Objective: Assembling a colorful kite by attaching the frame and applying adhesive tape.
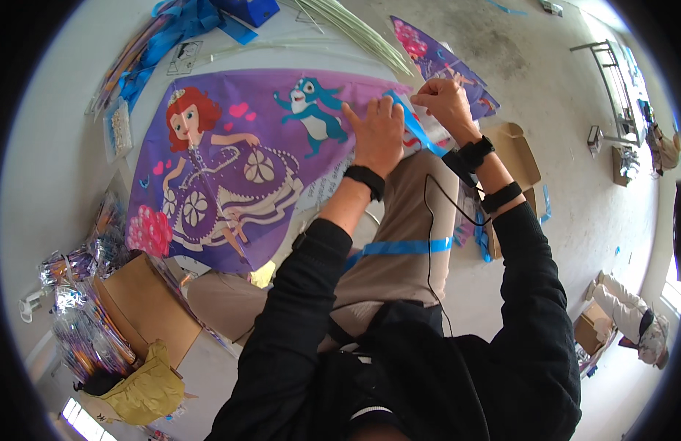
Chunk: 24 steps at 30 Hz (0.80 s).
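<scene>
A purple kite (267,162), printed with a red-haired princess and a blue rabbit, lies spread on the white table and reaches my lap. My left hand (379,140) rests on its right end, thumb apart and fingers bent down onto the fabric. Just to the right, my right hand (447,106) has thumb and fingertips pinched together over the kite's edge; what they hold is too small to make out. Between the two hands a blue ribbon (423,132) runs slantwise over the kite's end. Black bands with a cable sit on my right wrist.
Pale thin rods (355,29) and blue ribbons (190,22) lie at the table's far side. A small bag of parts (119,131) is on the left. Another printed kite (465,73) hangs beyond my right hand. Cardboard boxes (518,154) stand right and lower left (149,309).
</scene>
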Motion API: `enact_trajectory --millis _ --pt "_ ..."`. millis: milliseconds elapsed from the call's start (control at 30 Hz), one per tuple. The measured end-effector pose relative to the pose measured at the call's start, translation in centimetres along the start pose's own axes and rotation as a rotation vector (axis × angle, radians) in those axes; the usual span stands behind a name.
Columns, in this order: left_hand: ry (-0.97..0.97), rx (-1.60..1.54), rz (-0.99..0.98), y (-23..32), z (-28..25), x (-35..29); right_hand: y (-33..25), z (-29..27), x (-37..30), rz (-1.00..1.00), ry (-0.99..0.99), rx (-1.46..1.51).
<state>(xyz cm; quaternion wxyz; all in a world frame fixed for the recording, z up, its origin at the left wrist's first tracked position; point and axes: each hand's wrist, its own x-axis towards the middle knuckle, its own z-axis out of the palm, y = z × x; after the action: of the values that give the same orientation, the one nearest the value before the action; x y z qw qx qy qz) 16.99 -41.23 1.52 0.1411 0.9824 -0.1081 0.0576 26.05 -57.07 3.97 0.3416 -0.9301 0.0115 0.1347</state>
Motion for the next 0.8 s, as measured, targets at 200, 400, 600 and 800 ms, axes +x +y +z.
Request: enact_trajectory --millis 200,400,600,800 --pt "-0.067 -0.100 -0.065 -0.2 -0.5 0.5 1.3 -3.8 -7.6 0.034 -0.114 0.319" --pt "-0.186 -0.082 -0.024 -0.7 -0.7 0.2 1.9 -2.5 -15.7 -0.276 -0.299 0.193" --pt "0.161 -0.201 0.082 -0.5 -2.9 -2.5 -0.8 2.3 -23.2 -0.717 -0.473 -0.236" --pt "-0.076 -0.688 -0.125 -4.9 -7.1 -14.9 -0.9 4.4 -23.7 -0.690 -0.412 -0.206"
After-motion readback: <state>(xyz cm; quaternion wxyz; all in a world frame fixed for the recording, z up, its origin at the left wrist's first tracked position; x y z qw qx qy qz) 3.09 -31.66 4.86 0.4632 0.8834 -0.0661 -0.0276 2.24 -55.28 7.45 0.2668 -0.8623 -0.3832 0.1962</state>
